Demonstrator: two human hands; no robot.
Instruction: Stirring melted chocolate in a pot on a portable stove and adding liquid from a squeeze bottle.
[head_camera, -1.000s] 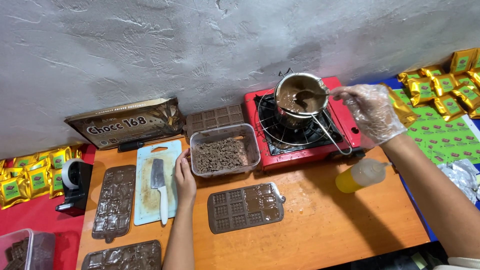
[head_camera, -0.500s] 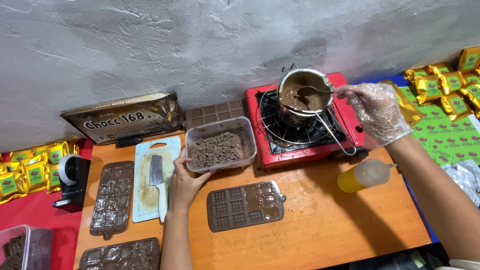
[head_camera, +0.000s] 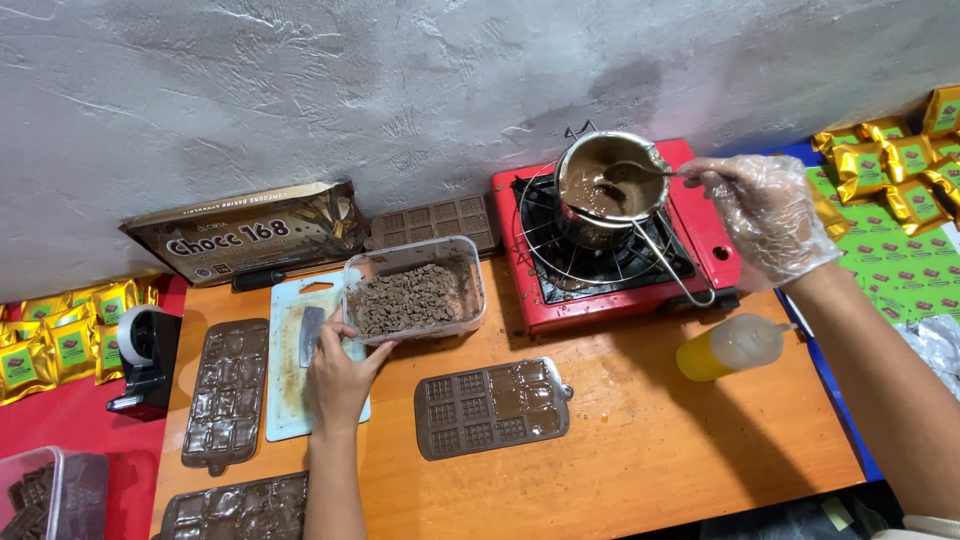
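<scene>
My right hand (head_camera: 765, 212), in a clear plastic glove, holds a metal spoon (head_camera: 640, 172) with its bowl in the melted chocolate of a small steel pot (head_camera: 600, 190). The pot sits on the red portable gas stove (head_camera: 700, 230). My bare left hand (head_camera: 340, 370) grips the near left edge of a clear plastic tub (head_camera: 415, 295) of chopped chocolate pieces and lifts it slightly off the wooden table (head_camera: 640, 440). In front of the tub lies a brown chocolate bar mould (head_camera: 492, 408), partly filled on its right side.
A cutting board (head_camera: 285, 385) with a knife (head_camera: 309, 335) lies left of my hand. Two filled moulds (head_camera: 222, 395) (head_camera: 235, 510) are further left. A yellow squeeze bottle (head_camera: 730, 348) lies right. A chocolate bag (head_camera: 255, 232), tape dispenser (head_camera: 145, 360) and gold packets (head_camera: 890, 170) surround.
My left hand has taken the tub's edge and shifted it slightly toward the left and front. My right hand keeps the spoon in the pot with little movement.
</scene>
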